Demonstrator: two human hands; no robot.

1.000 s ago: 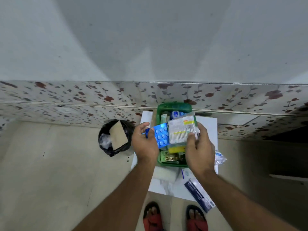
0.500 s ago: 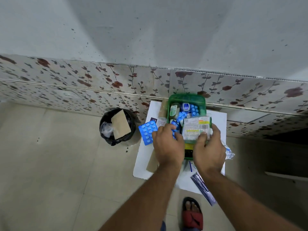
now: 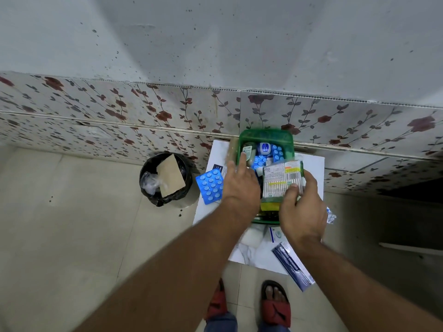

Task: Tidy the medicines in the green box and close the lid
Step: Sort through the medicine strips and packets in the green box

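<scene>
An open green box (image 3: 266, 135) stands on a small white table (image 3: 311, 164) against the tiled wall. Inside lie blue blister strips (image 3: 276, 150), a small bottle (image 3: 249, 150) and a white-and-blue container (image 3: 264, 147). My right hand (image 3: 303, 209) holds a clear packet of cotton swabs (image 3: 281, 180) over the box's near half. My left hand (image 3: 241, 184) reaches over the box's left rim, its index finger touching the small bottle; it grips nothing visible. A blue blister pack (image 3: 210, 186) lies at the table's left edge, just left of that hand.
A black bin (image 3: 165, 178) with cardboard and plastic stands on the floor left of the table. A dark blue sachet (image 3: 292, 268) and a white leaflet (image 3: 275, 234) lie at the table's near edge. A crumpled clear wrapper (image 3: 330, 215) sits right. My sandalled feet (image 3: 275, 303) are below.
My left hand has let go of the blue blister pack, which now lies at the table's left edge, and has reached into the box. My right hand still holds the swab packet.
</scene>
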